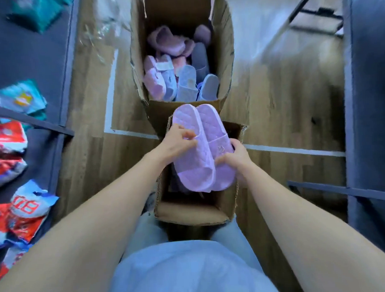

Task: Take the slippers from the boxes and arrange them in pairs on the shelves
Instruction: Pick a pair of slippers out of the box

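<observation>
Two lilac quilted slippers (pixel 203 145) lie side by side as a pair, held above the near cardboard box (pixel 191 211). My left hand (pixel 178 142) pinches the strap edge of the left slipper. My right hand (pixel 235 159) grips the right slipper at its strap and outer side. A second, taller cardboard box (pixel 224 57) stands beyond, filled with several pink, lilac and pale blue slippers (pixel 180 80). The inside of the near box is mostly hidden by the held pair.
Dark grey shelves flank the aisle: the left shelf (pixel 33 125) holds colourful packaged goods (pixel 21 208), the right shelf (pixel 368 96) shows bare fabric. Clear plastic wrap (pixel 98 33) lies on the wooden floor left of the far box.
</observation>
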